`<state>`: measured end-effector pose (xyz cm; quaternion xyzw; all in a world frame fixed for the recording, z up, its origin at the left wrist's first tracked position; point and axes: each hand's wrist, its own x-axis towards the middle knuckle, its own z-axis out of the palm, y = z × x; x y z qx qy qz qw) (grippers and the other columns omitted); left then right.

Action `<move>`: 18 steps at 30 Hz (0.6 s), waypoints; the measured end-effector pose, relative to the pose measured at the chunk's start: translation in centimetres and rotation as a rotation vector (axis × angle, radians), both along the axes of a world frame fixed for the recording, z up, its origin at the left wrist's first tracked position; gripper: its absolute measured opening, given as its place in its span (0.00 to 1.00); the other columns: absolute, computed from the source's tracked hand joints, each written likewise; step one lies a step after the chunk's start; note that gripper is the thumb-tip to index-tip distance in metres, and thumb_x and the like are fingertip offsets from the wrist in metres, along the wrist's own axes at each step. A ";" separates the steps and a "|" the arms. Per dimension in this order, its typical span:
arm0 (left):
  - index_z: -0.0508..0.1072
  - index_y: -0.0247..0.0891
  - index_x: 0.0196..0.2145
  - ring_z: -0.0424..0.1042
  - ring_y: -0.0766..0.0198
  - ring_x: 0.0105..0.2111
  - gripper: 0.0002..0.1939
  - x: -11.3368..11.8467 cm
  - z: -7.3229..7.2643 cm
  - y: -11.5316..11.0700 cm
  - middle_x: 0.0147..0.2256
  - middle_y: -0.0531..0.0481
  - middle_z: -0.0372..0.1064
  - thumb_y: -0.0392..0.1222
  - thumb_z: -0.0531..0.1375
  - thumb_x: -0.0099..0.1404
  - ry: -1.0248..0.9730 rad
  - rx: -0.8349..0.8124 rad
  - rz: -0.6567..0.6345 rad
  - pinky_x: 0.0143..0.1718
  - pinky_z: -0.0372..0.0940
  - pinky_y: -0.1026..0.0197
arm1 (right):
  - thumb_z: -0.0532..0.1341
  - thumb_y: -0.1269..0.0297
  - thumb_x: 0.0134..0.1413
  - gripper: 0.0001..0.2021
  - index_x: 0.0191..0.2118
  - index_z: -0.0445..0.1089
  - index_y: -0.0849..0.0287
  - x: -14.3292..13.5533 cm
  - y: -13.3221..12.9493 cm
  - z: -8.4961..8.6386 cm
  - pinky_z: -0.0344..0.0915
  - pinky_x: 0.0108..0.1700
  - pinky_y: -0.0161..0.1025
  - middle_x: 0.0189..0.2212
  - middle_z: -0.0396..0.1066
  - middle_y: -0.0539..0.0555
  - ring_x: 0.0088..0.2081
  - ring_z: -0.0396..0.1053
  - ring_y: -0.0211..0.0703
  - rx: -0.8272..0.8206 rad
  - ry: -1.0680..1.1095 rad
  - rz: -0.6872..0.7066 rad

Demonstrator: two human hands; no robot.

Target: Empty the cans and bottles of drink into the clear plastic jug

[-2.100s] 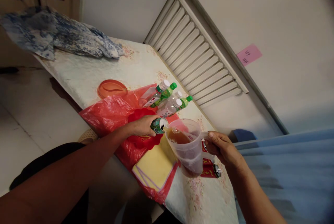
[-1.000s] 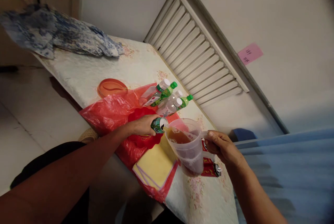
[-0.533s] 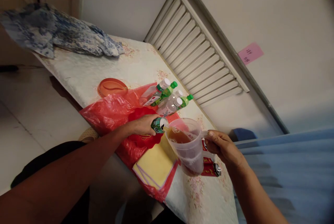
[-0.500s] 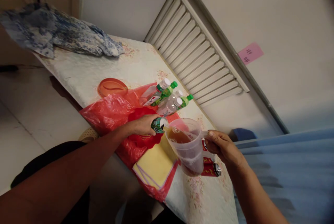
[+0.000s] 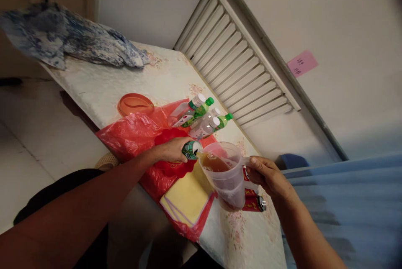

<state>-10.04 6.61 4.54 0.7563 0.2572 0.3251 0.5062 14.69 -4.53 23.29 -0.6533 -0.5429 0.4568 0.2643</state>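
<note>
One green cylindrical metal can [image 5: 189, 150] tilts in the curled fingers of the left hand [image 5: 175, 150], pouring into a translucent plastic jug [image 5: 230, 185] over the pale floral bench [image 5: 166, 78]. The right hand [image 5: 268, 177] wraps its fingers around the jug's handle.

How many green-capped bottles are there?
2: one green-capped bottle beside the leftmost white-capped bottle, another green-capped bottle at the cluster's right end. Others may be hidden.

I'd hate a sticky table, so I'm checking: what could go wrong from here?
The plastic pitcher in the right hand is tilted, its brown liquid near the rim; it might slop onto the yellow cloths.
The green can in the left hand pours at that rim, so a small shift could send the stream outside.
</note>
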 end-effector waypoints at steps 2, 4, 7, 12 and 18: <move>0.71 0.41 0.47 0.73 0.60 0.41 0.28 0.0 0.0 0.0 0.43 0.52 0.74 0.29 0.61 0.45 0.007 -0.005 0.008 0.38 0.64 0.65 | 0.64 0.42 0.50 0.26 0.19 0.56 0.57 0.0 0.0 0.0 0.35 0.20 0.34 0.13 0.43 0.41 0.17 0.37 0.29 -0.002 0.000 0.005; 0.71 0.41 0.47 0.73 0.60 0.41 0.28 0.0 0.1 -0.1 0.43 0.53 0.74 0.29 0.61 0.45 0.006 -0.012 0.011 0.38 0.64 0.66 | 0.64 0.42 0.49 0.26 0.19 0.56 0.57 0.1 0.0 0.0 0.35 0.20 0.34 0.13 0.43 0.41 0.17 0.37 0.29 -0.001 0.002 0.007; 0.71 0.41 0.47 0.73 0.60 0.41 0.28 0.0 0.0 -0.1 0.42 0.53 0.75 0.29 0.61 0.45 -0.010 -0.015 0.010 0.38 0.64 0.66 | 0.65 0.42 0.49 0.26 0.19 0.56 0.57 0.2 0.1 -0.1 0.35 0.20 0.34 0.13 0.44 0.41 0.17 0.38 0.29 0.000 0.011 -0.002; 0.71 0.41 0.46 0.73 0.61 0.40 0.28 0.0 0.0 0.0 0.42 0.53 0.75 0.30 0.61 0.45 -0.016 -0.010 0.009 0.38 0.64 0.66 | 0.65 0.43 0.50 0.26 0.19 0.57 0.57 0.3 0.0 -0.2 0.35 0.20 0.34 0.13 0.43 0.40 0.17 0.37 0.29 -0.004 0.020 0.002; 0.71 0.41 0.46 0.72 0.60 0.41 0.28 0.1 -0.1 0.0 0.43 0.53 0.75 0.29 0.61 0.45 -0.017 -0.015 0.009 0.39 0.64 0.66 | 0.64 0.43 0.51 0.26 0.19 0.56 0.57 0.3 -0.1 -0.2 0.35 0.20 0.35 0.13 0.44 0.41 0.17 0.38 0.29 -0.003 0.024 0.012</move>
